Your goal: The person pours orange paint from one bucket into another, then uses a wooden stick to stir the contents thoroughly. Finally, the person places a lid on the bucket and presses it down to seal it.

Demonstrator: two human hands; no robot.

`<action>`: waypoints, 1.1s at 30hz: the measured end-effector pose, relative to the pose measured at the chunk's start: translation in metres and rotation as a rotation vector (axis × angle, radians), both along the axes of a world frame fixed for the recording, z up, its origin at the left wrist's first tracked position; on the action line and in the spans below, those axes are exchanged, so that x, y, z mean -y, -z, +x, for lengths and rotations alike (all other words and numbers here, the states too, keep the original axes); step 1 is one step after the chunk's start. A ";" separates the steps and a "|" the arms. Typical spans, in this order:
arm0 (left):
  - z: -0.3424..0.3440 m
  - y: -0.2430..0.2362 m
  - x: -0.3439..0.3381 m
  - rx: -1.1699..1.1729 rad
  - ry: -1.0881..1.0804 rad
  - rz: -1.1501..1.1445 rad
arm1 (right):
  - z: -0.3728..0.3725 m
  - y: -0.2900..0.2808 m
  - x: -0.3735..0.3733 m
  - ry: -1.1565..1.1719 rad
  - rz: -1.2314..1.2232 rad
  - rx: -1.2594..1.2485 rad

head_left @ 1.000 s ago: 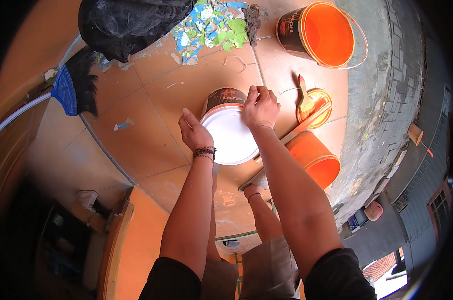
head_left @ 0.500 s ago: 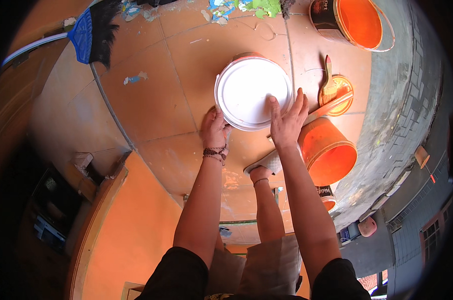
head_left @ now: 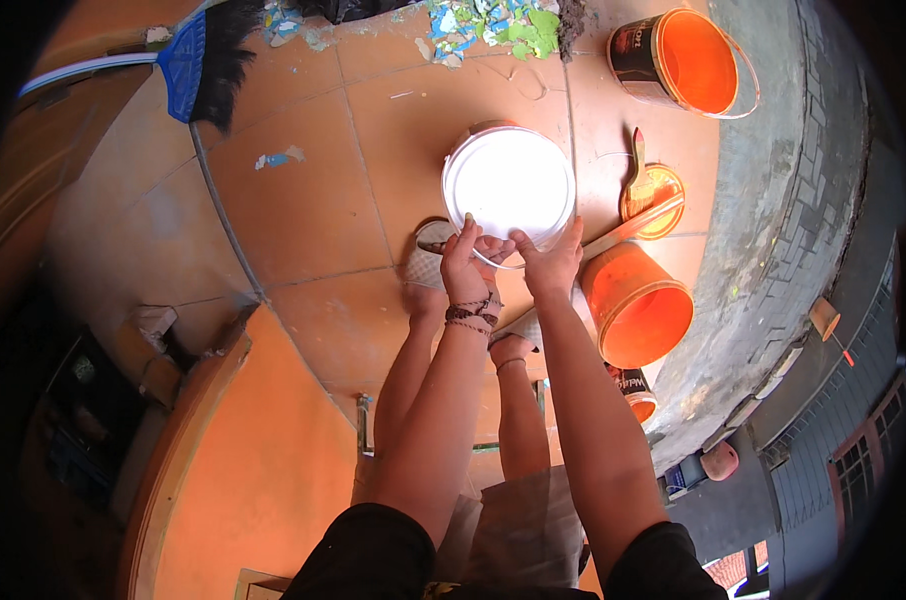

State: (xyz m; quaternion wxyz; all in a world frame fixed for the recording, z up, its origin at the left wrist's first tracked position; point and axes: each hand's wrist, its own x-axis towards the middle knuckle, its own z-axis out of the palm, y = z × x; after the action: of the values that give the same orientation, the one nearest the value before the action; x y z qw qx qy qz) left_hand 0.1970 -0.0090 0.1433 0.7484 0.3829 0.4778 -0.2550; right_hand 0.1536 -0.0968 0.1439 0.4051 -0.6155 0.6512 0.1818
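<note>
A paint bucket with a bright white lid (head_left: 510,185) stands on the tiled floor in front of me, a sliver of its orange side showing beyond the lid. At its near rim, my left hand (head_left: 469,268) is closed, thumb up against the lid's edge and fingers curled. Close beside it, my right hand (head_left: 553,264) grips the same rim, its thumb pointing toward the left hand. A thin pale bucket handle (head_left: 501,265) curves between the hands. The undersides of the fingers are hidden.
To the right lie an open orange-stained bucket (head_left: 638,305), a stick (head_left: 633,227) and a paintbrush (head_left: 636,180) on an orange lid (head_left: 666,222). Another orange bucket (head_left: 698,62) is farther off. A blue broom (head_left: 185,68) and paint flakes (head_left: 493,28) lie at the far side.
My left hand has moved right along the near rim. My right hand has shifted from the lid's right side to the near rim. My left foot has come into view.
</note>
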 end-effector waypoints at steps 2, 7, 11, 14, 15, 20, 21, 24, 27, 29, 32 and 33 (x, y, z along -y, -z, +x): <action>0.004 -0.009 0.001 -0.068 0.062 -0.062 | 0.007 -0.005 0.007 0.018 0.052 -0.085; 0.008 0.004 -0.004 -0.064 0.335 0.206 | 0.037 -0.019 0.009 -0.298 -0.134 -0.199; 0.019 0.023 -0.002 0.001 0.526 0.457 | 0.049 -0.011 0.007 -0.800 -0.380 0.120; 0.021 0.026 -0.006 -0.029 0.574 0.471 | 0.060 -0.010 0.008 -1.043 -0.237 0.093; 0.023 0.025 -0.006 -0.038 0.595 0.467 | 0.063 -0.008 0.009 -1.095 -0.198 0.061; 0.030 0.007 -0.007 -0.071 0.535 0.436 | 0.088 -0.004 0.013 -1.123 0.100 -0.208; 0.028 0.003 -0.008 -0.012 0.518 0.424 | 0.091 -0.004 0.013 -1.137 0.119 -0.237; 0.020 -0.007 -0.005 0.112 0.417 0.398 | 0.086 0.006 0.012 -1.183 0.111 -0.261; 0.019 -0.016 -0.011 0.035 0.409 0.296 | 0.083 0.008 0.011 -1.157 0.110 -0.226; 0.022 -0.016 -0.016 -0.092 0.321 0.084 | 0.088 0.009 0.012 -1.192 0.151 -0.283; 0.021 -0.009 -0.013 -0.121 0.229 0.012 | 0.075 0.020 0.011 -1.210 0.036 -0.225; 0.022 -0.016 -0.011 -0.098 0.177 0.000 | 0.073 0.015 0.012 -1.214 0.038 -0.206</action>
State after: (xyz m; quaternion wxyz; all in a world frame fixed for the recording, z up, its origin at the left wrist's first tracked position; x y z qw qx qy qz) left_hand 0.2194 0.0020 0.1588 0.6986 0.4105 0.4782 -0.3387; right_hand 0.2265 -0.1084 0.1288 0.1751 -0.8483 0.2172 0.4500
